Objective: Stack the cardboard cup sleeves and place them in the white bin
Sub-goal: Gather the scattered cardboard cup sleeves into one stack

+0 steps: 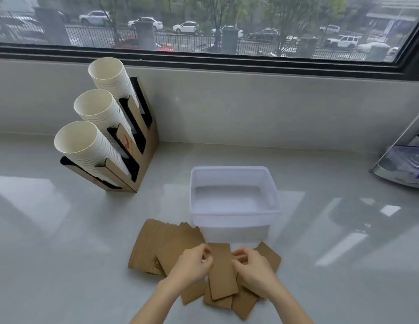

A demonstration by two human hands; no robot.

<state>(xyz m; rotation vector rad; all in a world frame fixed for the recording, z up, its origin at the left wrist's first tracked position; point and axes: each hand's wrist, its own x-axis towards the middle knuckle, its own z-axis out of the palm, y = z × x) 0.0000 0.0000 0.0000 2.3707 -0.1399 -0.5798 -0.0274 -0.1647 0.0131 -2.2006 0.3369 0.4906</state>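
Both grips on sleeves (221,270), white bin (234,230) just behind, cup rack (143,157) left

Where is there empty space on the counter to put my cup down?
Bare counter lies left of the cardboard sleeves, below the cup holder. More lies right of the white bin, before the blue thing. It is crowded in front of the bin, where both hands work the sleeves.

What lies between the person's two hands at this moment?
A flat cardboard sleeve lies between the left hand and right hand on top of the loose pile, both hands at its long edges. The head view shows this.
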